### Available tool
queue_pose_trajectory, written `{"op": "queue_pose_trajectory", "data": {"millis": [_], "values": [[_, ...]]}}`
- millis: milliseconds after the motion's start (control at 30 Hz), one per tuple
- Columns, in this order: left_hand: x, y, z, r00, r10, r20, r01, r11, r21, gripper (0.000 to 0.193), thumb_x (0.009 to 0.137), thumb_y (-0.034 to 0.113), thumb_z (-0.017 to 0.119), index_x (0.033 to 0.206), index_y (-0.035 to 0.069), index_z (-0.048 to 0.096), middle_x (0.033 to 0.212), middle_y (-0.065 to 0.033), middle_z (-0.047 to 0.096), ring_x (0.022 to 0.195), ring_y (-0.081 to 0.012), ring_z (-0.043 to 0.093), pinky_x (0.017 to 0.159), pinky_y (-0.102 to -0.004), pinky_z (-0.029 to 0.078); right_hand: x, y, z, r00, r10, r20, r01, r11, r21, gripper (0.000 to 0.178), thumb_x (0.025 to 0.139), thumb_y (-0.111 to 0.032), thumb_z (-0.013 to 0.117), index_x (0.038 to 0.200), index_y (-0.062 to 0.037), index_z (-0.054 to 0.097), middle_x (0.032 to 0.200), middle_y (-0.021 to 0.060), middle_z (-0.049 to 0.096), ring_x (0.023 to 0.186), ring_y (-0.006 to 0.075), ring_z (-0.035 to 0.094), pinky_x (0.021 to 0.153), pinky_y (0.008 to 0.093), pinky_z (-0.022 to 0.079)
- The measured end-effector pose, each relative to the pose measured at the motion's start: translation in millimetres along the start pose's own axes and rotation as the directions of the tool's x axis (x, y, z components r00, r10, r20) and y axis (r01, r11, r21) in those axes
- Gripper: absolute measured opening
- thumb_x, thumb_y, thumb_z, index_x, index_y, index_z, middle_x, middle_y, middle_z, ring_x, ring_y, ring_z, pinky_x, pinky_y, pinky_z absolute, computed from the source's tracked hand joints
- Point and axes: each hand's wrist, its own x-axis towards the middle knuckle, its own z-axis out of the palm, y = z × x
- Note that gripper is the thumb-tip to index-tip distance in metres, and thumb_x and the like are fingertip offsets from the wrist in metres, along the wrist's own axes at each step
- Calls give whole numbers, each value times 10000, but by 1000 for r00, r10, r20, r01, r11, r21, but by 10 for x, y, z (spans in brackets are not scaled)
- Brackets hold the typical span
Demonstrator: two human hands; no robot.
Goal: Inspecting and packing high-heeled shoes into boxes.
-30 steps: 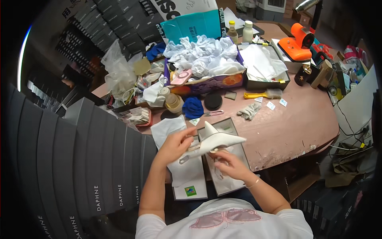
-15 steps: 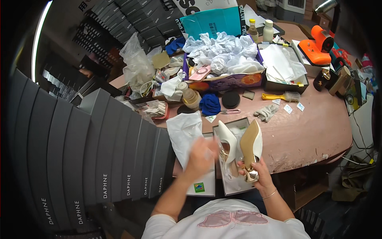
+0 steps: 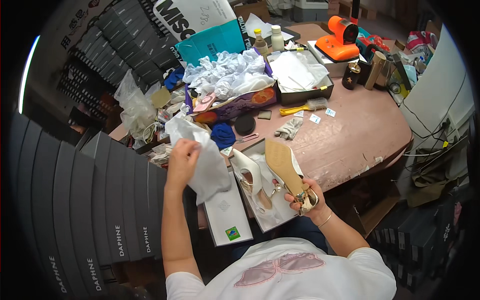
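Note:
My left hand [image 3: 183,161] is closed, its fingers pinching a thin white sheet [image 3: 209,167] that hangs over the box lid; whether it is paper or a cloth bag I cannot tell. With my right hand [image 3: 311,199] I grip a white slingback shoe [image 3: 281,160] around its gold heel, the tan sole facing up. Its mate, another white shoe [image 3: 248,167], lies in the open shoe box [image 3: 274,226] among white tissue. Left of that box is the white-lined lid [image 3: 214,220], bearing a small green sticker [image 3: 232,233].
Dark shoe boxes [image 3: 95,210] stand stacked close on my left. Across the pink table [image 3: 357,145] are a purple carton [image 3: 240,107] of crumpled paper, a blue cloth [image 3: 222,135], a black round lid [image 3: 245,125], a yellow-handled brush [image 3: 300,107] and a grey glove [image 3: 288,129].
My left hand has moved left and away from the box, lifting the white sheet off the table. The shoe in my right hand has tilted, showing more sole. The whole view has shifted.

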Motion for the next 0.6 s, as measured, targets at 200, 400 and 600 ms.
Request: {"op": "queue_pose_trajectory", "data": {"millis": [200, 400, 600], "values": [[-1018, 399, 344, 960, 277, -37, -272, 957, 105, 169, 724, 19, 689, 889, 20, 654, 1027, -126, 586, 945, -298, 592, 802, -379, 492, -221, 121, 396, 954, 288, 85, -196, 812, -551, 555, 895, -336, 502, 1256, 79, 428, 852, 236, 605, 618, 230, 656, 476, 268, 562], [-2330, 375, 863, 950, 127, -287, -176, 972, -154, 106, 719, 38, 705, 798, 1, 644, 912, -121, 634, 850, -291, 629, 739, -354, 511, 81, 475, 380, 912, 319, -257, -402, 573, -715, 482, 886, -260, 540, 1279, -17, 404, 926, 130, 613, 651, 179, 651, 462, 301, 573], [-2859, 261, 751, 828, -193, -526, 278, 957, 86, 403, 729, 64, 730, 1097, -9, 582, 1184, -176, 558, 1129, -368, 511, 962, -445, 416, 228, 955, 67, 843, 336, -420, -536, 449, -715, 513, 893, -252, 533, 1356, -109, 366, 971, 73, 549, 723, 136, 623, 482, 293, 570]]}}
